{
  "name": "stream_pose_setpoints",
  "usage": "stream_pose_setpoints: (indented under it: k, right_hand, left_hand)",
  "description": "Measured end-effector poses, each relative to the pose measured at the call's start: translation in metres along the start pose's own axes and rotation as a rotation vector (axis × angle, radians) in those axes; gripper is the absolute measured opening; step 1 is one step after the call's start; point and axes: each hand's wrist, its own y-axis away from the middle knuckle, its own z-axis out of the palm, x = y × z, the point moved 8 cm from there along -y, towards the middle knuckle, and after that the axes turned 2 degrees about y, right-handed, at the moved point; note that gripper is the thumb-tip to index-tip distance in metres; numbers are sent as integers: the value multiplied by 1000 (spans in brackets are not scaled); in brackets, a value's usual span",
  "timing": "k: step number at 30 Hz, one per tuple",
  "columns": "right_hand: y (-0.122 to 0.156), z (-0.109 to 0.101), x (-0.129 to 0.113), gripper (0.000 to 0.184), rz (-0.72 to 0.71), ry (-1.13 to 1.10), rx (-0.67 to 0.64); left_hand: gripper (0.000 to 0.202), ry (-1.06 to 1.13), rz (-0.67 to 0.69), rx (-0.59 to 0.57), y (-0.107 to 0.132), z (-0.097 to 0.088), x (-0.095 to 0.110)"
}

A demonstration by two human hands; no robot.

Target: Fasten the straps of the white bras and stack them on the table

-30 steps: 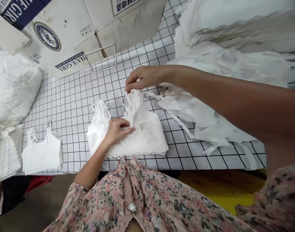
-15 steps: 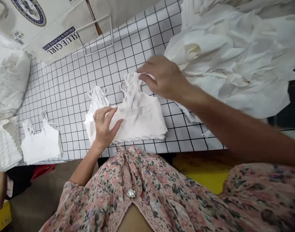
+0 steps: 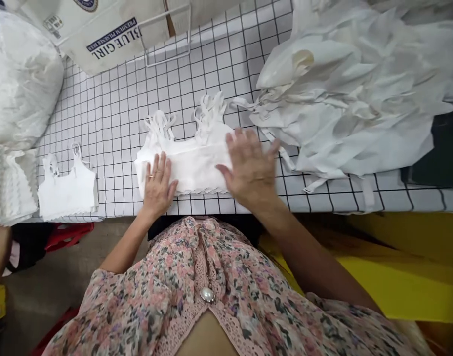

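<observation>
At the far left of the left fingers (image 3: 160, 168), and beyond them, sits a bulging white bag (image 3: 22, 84). Below the bag, at the bench's near edge, is a folded white pile (image 3: 13, 188) with a bumpy edge. Between that pile and the left fingers lies a small white top (image 3: 68, 193), flat, its thin straps pointing away from the person. Up and to the left of the fingers stands a carton (image 3: 111, 47) (its BLUE GIRL lettering reads upside down from here), with a white wire frame (image 3: 169, 59) before it.

The left hand (image 3: 157, 190) rests palm down on the left part of a stack of white tops (image 3: 198, 165) — its fingers straight, slightly spread and gripping nothing. The stack lies on the checked bench (image 3: 118, 104), under and between the two sets of fingers; two bunches of straps (image 3: 211, 109) stand out beyond them.

The right hand (image 3: 250, 173) is over the stack's right end, fingers extended and free of any grip — blur hides how firmly they touch. Just right of those fingers spreads a loose heap of white fabric (image 3: 352, 104), and farther right lies a dark object (image 3: 439, 153).
</observation>
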Motion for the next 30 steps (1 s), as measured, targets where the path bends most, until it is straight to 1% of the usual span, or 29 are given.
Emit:
stream_pose_setpoints:
  k: [2, 3, 4, 6, 9, 12, 13, 14, 15, 16, 17, 18, 19, 20, 21, 22, 24, 25, 27, 28, 29, 30]
  right_hand:
    - [1, 20, -30, 71, -122, -21, -120]
    - [3, 31, -38, 72, -150, -24, -174]
    - [7, 39, -41, 74, -153, -21, -207]
    - [18, 48, -35, 78, -112, -3, -203]
    - [37, 52, -17, 83, -79, 16, -121]
    - [47, 52, 5, 79, -76, 21, -58]
    - [47, 48, 15, 76, -73, 6, -42]
    - [44, 39, 27, 74, -64, -28, -16]
    - [38, 25, 40, 71, -44, -83, 25]
    - [29, 7, 57, 68, -8, -149, 82]
    - [19, -15, 75, 63, 36, -224, 166]
    - [6, -37, 95, 57, 100, -277, 239]
    - [-9, -57, 113, 49, 170, -294, 304]
    - [-26, -73, 126, 43, 198, -275, 331]
    - [-46, -85, 134, 38, 214, -258, 347]
    - [-67, -90, 139, 35, 216, -245, 330]
    - [-108, -84, 139, 39, 235, -139, 196]
    - [-126, -81, 136, 42, 242, -118, 168]
    - [-153, -80, 133, 34, 250, -93, 142]
    - [-163, -86, 134, 28, 254, -98, 162]
    - [-170, -97, 137, 26, 260, -107, 197]
    - [-176, -113, 142, 27, 265, -119, 245]
  left_hand:
    - [72, -1, -10, -50, -5, 10, 10]
    - [75, -9, -26, -70, -7, 15, 12]
    - [78, -23, -48, -82, -8, 19, 13]
    - [83, -62, -92, -88, -7, 24, 14]
    - [84, -118, -126, -72, -2, 28, 11]
    - [84, -123, -144, -18, 1, 27, 0]
    - [82, -103, -145, 12, 2, 24, -5]
    - [79, -71, -140, 52, 4, 19, -11]
    - [74, -24, -126, 100, 5, 13, -17]
    - [67, 27, -97, 179, 6, 2, -22]
    - [61, 83, -55, 282, 7, -11, -26]
    - [57, 140, -5, 383, 6, -25, -28]
    - [53, 197, 36, 459, 5, -38, -29]
    - [50, 253, 69, 505, 1, -49, -28]
    - [46, 301, 97, 524, -3, -58, -24]
    - [44, 335, 118, 535, -8, -67, -18]
    - [39, 372, 163, 540, -16, -83, 1]
    - [37, 377, 192, 539, -18, -90, 10]
    - [34, 372, 252, 520, -18, -101, 24]
    - [32, 366, 269, 503, -17, -106, 27]
    - [30, 362, 269, 490, -15, -111, 25]
    - [28, 362, 246, 483, -14, -116, 20]
